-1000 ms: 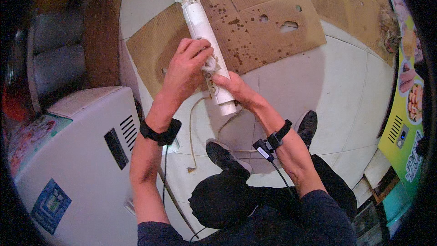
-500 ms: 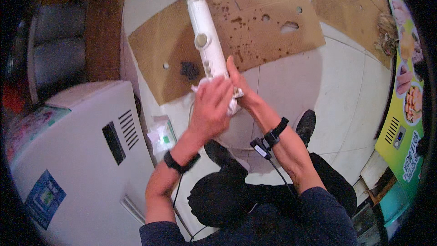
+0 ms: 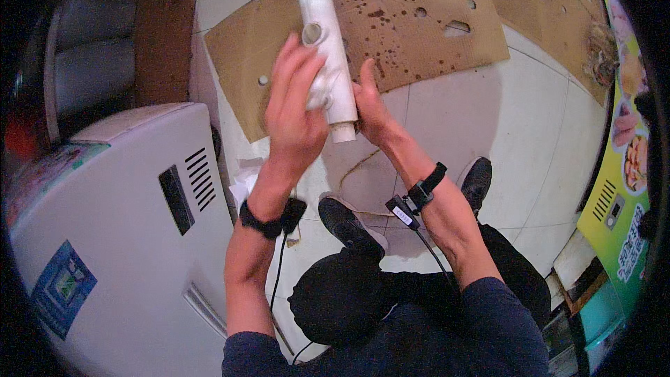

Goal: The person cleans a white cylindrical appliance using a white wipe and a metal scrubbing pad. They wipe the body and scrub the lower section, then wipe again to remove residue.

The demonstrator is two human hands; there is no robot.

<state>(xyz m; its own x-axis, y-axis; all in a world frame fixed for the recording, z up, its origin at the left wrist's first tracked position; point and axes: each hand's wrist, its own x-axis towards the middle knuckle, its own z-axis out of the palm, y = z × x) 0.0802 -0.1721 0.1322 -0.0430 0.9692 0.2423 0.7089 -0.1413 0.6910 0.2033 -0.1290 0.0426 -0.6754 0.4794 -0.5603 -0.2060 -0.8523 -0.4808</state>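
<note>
A long white plastic tube (image 3: 322, 24) with a round hole in its side is held up in front of me, its lower end near my hands. My left hand (image 3: 293, 108) presses a white cloth or wad against the tube's left side, fingers stretched upward. On the tube's right side my right hand (image 3: 371, 105) grips its lower end. Both wrists carry black bands, the right one with a small device and cable.
Flattened brown cardboard (image 3: 419, 21) with dark spots and holes lies on the white tiled floor (image 3: 502, 139). A white appliance (image 3: 118, 223) with vent slots stands at my left. My black shoes (image 3: 349, 223) are below. A colourful poster (image 3: 628, 167) is at the right.
The left hand slid down the tube from its upper part, then back up along its left side. The tube stays held by the right hand; the view shifted closer.
</note>
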